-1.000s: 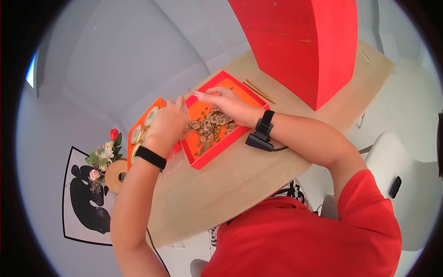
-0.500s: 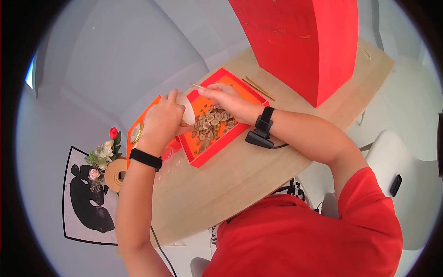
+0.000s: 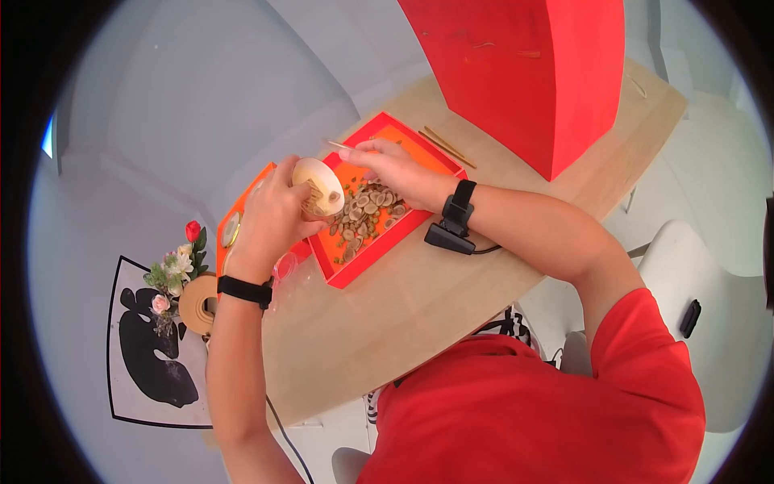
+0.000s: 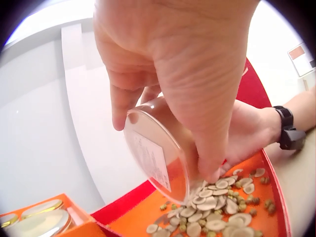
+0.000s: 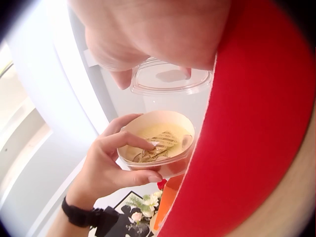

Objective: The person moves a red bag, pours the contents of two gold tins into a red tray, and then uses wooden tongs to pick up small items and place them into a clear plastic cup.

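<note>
My left hand (image 3: 270,210) grips a round clear tub (image 4: 148,153) by its wall, tilted on its side above the near-left part of the red tray (image 3: 383,246). Inside the tub lie a striped printed packet (image 5: 165,140) and a few slices; one fingertip rests on the packet. Over the tray's far side, my right hand (image 3: 395,171) holds a clear plastic lid (image 5: 173,90), seen edge-on in the head view. Beneath both hands a heap of dried pale-brown slices (image 3: 367,210), mixed with small greenish-brown round pieces (image 4: 242,205), covers part of the orange tray floor.
An orange box (image 4: 79,217) with gold-rimmed tubs stands left of the tray. Two thin gold-coloured sticks (image 3: 447,147) lie beyond it, before a tall red box (image 3: 500,73). Clear plastic items (image 3: 284,270) sit near the left hand; a flower vase (image 3: 197,305) stands farther left.
My left hand has turned the tub, so its mouth now faces me and the packet inside shows. My right hand keeps the lid at nearly the same place.
</note>
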Demonstrator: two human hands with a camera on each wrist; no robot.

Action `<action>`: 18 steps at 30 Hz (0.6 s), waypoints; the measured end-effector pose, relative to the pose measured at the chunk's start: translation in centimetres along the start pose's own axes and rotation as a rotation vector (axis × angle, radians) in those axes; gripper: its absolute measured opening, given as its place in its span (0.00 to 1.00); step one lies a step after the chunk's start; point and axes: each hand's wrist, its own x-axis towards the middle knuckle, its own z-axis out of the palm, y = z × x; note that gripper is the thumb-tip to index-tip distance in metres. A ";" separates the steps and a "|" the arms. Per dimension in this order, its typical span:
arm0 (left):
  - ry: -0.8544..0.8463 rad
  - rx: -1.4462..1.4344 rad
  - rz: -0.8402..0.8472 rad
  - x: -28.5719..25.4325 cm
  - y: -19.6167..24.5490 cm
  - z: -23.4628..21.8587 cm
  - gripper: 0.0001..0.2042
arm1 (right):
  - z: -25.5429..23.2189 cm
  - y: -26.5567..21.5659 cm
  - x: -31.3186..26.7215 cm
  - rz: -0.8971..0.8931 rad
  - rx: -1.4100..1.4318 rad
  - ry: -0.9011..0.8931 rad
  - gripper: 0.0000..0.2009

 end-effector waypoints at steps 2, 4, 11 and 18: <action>0.030 0.003 0.010 0.3 0.1 -0.2 0.21 | 0.0 -0.3 -0.1 -0.011 -0.003 0.005 0.38; 0.024 -0.025 -0.028 0.5 0.7 -0.4 0.20 | 0.1 -0.3 -0.3 0.000 -0.003 0.019 0.38; 0.077 0.056 0.077 0.9 1.0 -1.3 0.19 | -0.3 0.1 0.3 -0.008 0.048 0.027 0.44; 0.015 0.263 0.132 1.5 0.8 -2.5 0.16 | -0.4 0.0 0.0 0.002 0.040 0.008 0.48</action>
